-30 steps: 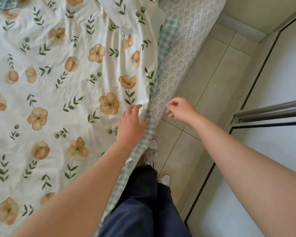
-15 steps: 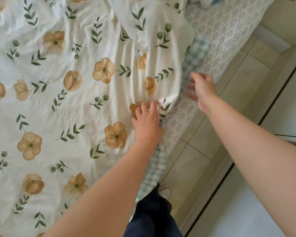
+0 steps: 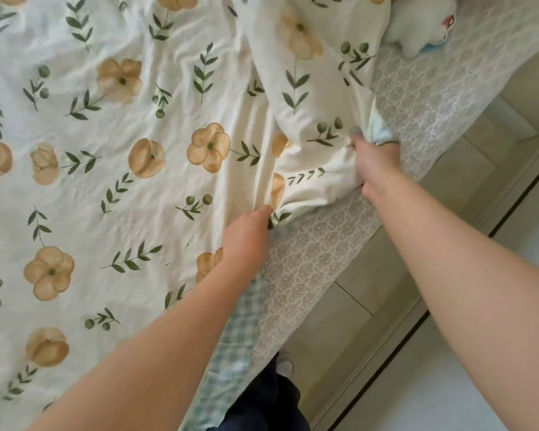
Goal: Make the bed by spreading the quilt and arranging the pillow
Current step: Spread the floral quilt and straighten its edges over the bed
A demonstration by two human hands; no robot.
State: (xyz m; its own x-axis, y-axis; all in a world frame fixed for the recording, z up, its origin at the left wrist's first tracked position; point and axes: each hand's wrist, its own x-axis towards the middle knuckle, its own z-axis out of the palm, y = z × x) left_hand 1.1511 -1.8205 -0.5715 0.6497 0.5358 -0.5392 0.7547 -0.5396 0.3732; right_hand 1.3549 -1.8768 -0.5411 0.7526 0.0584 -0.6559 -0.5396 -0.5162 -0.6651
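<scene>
A cream quilt (image 3: 137, 126) printed with tan flowers and green sprigs covers the bed across the left and centre. Its right edge is bunched into folds near the mattress side. My left hand (image 3: 246, 236) grips a gathered fold of that edge. My right hand (image 3: 372, 160) is closed on the quilt's edge farther up, where a strip of its green-checked underside (image 3: 381, 132) shows. The patterned grey mattress cover (image 3: 318, 262) lies bare beside both hands. No pillow is in view.
A white plush toy (image 3: 417, 26) lies on the mattress at the top right. The green-checked underside (image 3: 240, 331) hangs over the bed's side below my left arm. Beige floor tiles (image 3: 395, 275) run alongside the bed, with a white cabinet front (image 3: 448, 393) at the lower right.
Both hands have moved up along the bed's edge. The left hand went from resting on the quilt to gripping a fold; the right hand went from open in the air to closed on the quilt edge.
</scene>
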